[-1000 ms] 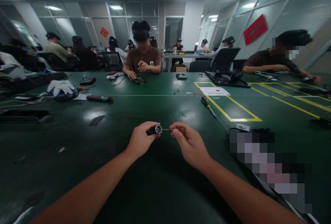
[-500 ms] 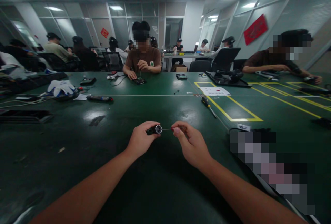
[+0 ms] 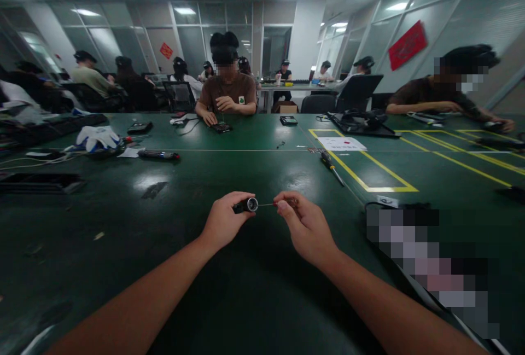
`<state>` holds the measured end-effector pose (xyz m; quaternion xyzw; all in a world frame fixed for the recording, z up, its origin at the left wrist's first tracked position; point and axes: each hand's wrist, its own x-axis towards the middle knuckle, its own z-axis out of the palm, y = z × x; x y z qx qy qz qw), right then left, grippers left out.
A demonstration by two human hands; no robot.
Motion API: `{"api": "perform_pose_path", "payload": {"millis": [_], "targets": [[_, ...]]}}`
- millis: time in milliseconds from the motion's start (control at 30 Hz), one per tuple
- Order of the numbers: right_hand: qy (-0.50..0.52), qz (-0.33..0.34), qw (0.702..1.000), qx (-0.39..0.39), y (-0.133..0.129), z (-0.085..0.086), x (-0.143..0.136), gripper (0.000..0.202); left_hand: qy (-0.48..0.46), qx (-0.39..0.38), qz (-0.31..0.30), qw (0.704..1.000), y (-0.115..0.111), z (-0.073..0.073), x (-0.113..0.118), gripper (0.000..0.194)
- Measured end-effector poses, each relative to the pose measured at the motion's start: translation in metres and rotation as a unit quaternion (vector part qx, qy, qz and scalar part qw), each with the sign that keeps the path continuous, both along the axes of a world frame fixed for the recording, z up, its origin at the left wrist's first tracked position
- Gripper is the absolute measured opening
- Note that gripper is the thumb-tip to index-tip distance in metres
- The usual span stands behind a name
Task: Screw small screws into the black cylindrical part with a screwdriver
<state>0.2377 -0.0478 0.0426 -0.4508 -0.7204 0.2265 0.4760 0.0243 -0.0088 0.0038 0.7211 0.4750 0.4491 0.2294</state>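
Note:
Between thumb and fingers, my left hand (image 3: 225,218) grips a small black cylinder (image 3: 246,205) with a bright silver ring around its open round end. What kind of thing it is, I cannot make out. My right hand (image 3: 305,226) is closed around the reddish-brown handle of a thin screwdriver (image 3: 292,202). Its slim metal shaft points left and reaches the side of the cylinder near the ring. Whether the tip touches or sits in something there is too small to tell. Both hands are held above the green table (image 3: 229,300).
A yellow-and-black screwdriver (image 3: 331,168) lies ahead to the right, beside yellow tape and a paper sheet (image 3: 342,144). White gloves (image 3: 97,139), a dark pen-shaped tool (image 3: 159,155) and a black tray (image 3: 41,183) lie left. A person (image 3: 225,92) works opposite; another sits far right.
The hands and the screwdriver keep nearly the same pose. The cylinder's ringed end looks very slightly turned; the whole view has shifted a little.

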Motion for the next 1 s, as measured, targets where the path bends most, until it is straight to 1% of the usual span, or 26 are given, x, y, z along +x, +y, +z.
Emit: {"api": "perform_pose_path", "payload": {"millis": [367,567,667,1000], "targets": [[-0.015,-0.003,1.000,0.001,-0.0005,0.0035,-0.0017,0.018,0.009,-0.003,0.001,1.000,0.0014,-0.0019,-0.0012,0.039],[0.016,-0.002,1.000,-0.003,0.0012,-0.0021,0.0006,0.021,0.005,0.004,0.000,1.000,0.0024,-0.0033,-0.0015,0.039],[0.009,0.008,1.000,-0.004,0.0024,-0.0049,0.0019,0.020,0.006,0.004,0.002,1.000,0.0013,-0.0025,-0.0014,0.039],[-0.001,0.003,1.000,-0.006,0.0033,-0.0039,0.0005,0.020,0.014,0.002,0.008,1.000,0.0007,0.0003,-0.0002,0.038]]}}
